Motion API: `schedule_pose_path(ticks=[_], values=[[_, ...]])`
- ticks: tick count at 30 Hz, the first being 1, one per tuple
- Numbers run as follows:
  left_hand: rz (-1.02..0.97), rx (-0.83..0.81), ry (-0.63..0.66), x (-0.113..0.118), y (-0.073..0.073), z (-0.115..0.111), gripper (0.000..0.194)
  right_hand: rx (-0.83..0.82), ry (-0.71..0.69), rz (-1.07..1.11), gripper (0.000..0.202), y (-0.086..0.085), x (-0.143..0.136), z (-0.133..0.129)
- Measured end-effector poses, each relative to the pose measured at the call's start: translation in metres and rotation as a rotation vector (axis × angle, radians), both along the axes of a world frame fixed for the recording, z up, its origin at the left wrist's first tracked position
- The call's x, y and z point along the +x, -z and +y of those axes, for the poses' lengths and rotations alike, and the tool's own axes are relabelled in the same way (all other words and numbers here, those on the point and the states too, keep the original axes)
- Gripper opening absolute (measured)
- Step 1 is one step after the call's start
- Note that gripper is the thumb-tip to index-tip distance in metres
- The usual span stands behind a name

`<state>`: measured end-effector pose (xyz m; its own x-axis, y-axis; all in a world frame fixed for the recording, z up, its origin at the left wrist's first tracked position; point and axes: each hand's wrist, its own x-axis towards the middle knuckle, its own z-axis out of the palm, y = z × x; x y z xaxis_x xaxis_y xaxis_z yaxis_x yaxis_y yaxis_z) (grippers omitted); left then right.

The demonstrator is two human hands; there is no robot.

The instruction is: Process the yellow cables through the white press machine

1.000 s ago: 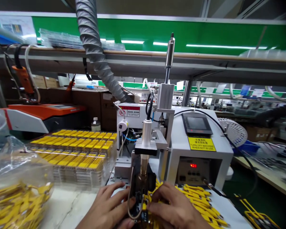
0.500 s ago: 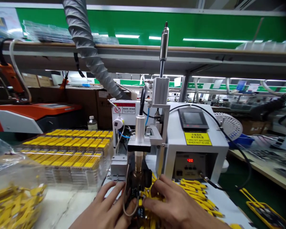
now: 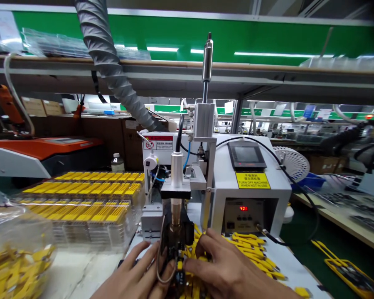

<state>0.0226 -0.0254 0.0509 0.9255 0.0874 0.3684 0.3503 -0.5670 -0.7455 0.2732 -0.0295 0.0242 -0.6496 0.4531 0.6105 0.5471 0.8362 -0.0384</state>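
My left hand (image 3: 137, 272) lies at the left of the work spot, fingers spread, its inner fingertips beside the dark fixture (image 3: 178, 276) and partly hidden by a looped wire. My right hand (image 3: 226, 265) is closed from the other side, with the index finger bent and the thumb tip against the fixture. Between its thumb and fingers is a yellow strap-like piece (image 3: 202, 258), partly hidden. Directly above the fixture stands the machine's metal head (image 3: 176, 170) with its copper-coloured lower part. More yellow pieces (image 3: 252, 253) with metal-looking ends lie right of my right hand.
Clear trays of yellow pieces (image 3: 90, 187) are stacked at left, behind a plastic bag of loose ones (image 3: 15, 265). The white machine housing (image 3: 220, 178) carries a screen and red digits. A black cable (image 3: 311, 199) loops at right. A grey hose (image 3: 102, 54) hangs overhead.
The whole view has shifted slightly, so the machine and trays appear further left. Both hands keep nearly the same place at the fixture, with only small finger movement.
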Motion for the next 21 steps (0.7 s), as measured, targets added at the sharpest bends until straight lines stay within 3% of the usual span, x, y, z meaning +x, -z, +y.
schedule_pose_path(ticks=[6, 14, 21], values=[[-0.272, -0.258, -0.032, -0.008, 0.016, 0.009, 0.027, 0.061, 0.002, 0.002, 0.018, 0.000, 0.000, 0.002], [-0.408, -0.352, 0.018, -0.002, 0.007, 0.000, 0.028, 0.031, 0.073, -0.125, 0.022, -0.005, -0.001, -0.001], [-0.553, -0.649, -0.061, -0.001, 0.028, -0.002, 0.042, 0.123, 0.095, -0.102, 0.020, -0.013, -0.003, -0.004]])
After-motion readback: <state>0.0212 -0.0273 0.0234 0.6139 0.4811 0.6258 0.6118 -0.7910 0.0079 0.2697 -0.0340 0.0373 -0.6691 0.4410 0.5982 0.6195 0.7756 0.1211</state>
